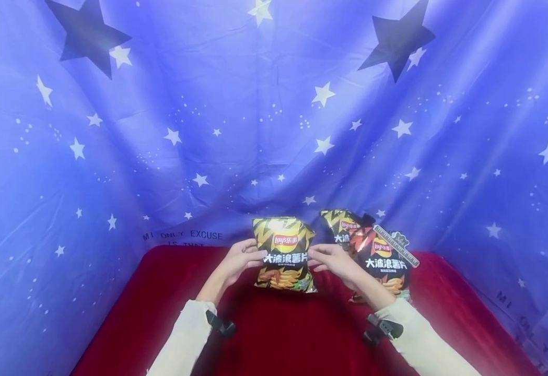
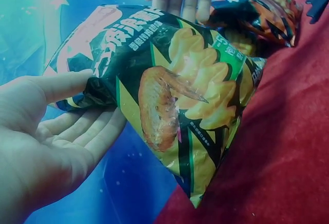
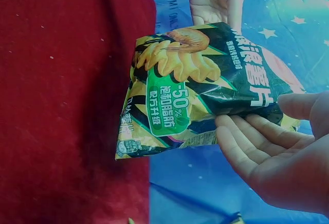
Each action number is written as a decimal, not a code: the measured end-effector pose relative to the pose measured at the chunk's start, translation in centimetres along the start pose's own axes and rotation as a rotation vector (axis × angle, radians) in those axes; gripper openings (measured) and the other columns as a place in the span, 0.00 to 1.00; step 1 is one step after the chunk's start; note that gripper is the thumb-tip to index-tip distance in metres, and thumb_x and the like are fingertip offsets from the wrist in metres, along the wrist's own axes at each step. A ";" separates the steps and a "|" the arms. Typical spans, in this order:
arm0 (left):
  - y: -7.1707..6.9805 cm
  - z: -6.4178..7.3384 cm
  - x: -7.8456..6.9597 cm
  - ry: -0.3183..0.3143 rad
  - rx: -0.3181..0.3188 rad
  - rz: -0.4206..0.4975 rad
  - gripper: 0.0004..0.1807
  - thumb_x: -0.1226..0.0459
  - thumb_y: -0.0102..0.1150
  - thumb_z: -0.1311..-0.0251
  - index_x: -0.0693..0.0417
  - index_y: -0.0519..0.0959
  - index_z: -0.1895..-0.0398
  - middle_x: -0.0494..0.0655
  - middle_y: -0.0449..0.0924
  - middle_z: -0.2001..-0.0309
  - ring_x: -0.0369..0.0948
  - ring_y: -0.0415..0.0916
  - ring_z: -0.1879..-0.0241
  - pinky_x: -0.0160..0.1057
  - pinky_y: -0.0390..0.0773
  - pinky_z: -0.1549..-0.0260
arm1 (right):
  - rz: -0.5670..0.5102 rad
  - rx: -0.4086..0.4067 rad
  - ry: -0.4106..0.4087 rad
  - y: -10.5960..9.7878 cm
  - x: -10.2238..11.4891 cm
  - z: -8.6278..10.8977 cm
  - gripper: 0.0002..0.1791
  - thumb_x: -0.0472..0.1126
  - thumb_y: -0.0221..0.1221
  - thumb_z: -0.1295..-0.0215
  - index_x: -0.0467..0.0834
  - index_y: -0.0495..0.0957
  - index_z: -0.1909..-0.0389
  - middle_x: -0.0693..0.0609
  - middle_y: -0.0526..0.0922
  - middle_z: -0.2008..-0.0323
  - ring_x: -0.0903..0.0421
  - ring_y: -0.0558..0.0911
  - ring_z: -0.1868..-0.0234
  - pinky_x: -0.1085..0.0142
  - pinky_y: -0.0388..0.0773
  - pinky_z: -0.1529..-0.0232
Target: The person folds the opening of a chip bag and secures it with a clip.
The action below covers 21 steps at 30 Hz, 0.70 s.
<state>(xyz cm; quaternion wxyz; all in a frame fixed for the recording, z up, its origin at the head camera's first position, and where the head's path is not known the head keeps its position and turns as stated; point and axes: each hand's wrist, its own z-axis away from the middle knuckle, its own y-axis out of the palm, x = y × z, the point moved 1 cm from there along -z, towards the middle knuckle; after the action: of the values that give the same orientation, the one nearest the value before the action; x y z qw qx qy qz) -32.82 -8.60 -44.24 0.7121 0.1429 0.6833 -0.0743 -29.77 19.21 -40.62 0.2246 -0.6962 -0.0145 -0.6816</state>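
Note:
A black-and-yellow bag of potato chips [image 1: 285,271] is held upright in the middle of the head view, its front panel facing me. My left hand [image 1: 241,261] pinches its left edge; in the left wrist view the thumb [image 2: 67,86] lies on the front and the other fingers are behind. On the opposite edge, my right hand [image 1: 335,261] grips the bag between thumb and fingers, as the right wrist view also shows with its thumb [image 3: 297,105] on the front. A chicken wing and wavy chips are printed on the lower front [image 2: 159,111].
Right of the held bag stand a red-and-black chip bag [image 1: 386,266] and, partly behind it, another black-and-yellow bag [image 1: 337,222]. A flat keyboard-shaped piece [image 1: 398,245] overlaps the red bag's upper right. Red cloth [image 1: 292,334] covers the table; a blue star-printed curtain [image 1: 255,130] hangs behind.

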 end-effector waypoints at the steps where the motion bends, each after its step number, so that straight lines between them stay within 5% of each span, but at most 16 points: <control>1: -0.1 0.0 0.2 -0.002 0.003 -0.004 0.30 0.71 0.60 0.33 0.74 0.64 0.30 0.73 0.74 0.37 0.40 0.83 0.52 0.44 0.85 0.47 | -0.002 0.003 -0.004 0.1 -0.2 -0.1 0.25 0.40 0.54 0.23 0.23 0.70 0.38 0.30 0.82 0.45 0.43 0.87 0.48 0.49 0.83 0.43; 21: -0.9 0.4 2.9 -0.082 -0.012 -0.002 0.39 0.70 0.61 0.34 0.75 0.55 0.26 0.77 0.64 0.31 0.50 0.80 0.42 0.47 0.82 0.42 | -0.055 0.031 0.005 1.4 -3.3 -0.4 0.22 0.37 0.55 0.25 0.22 0.73 0.42 0.34 0.86 0.52 0.44 0.88 0.53 0.50 0.85 0.46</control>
<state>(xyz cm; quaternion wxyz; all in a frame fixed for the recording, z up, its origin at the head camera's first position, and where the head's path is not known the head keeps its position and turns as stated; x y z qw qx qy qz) -32.53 -9.32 -47.24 0.7402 0.1349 0.6542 -0.0767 -29.88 18.77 -44.17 0.2166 -0.6903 -0.0433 -0.6890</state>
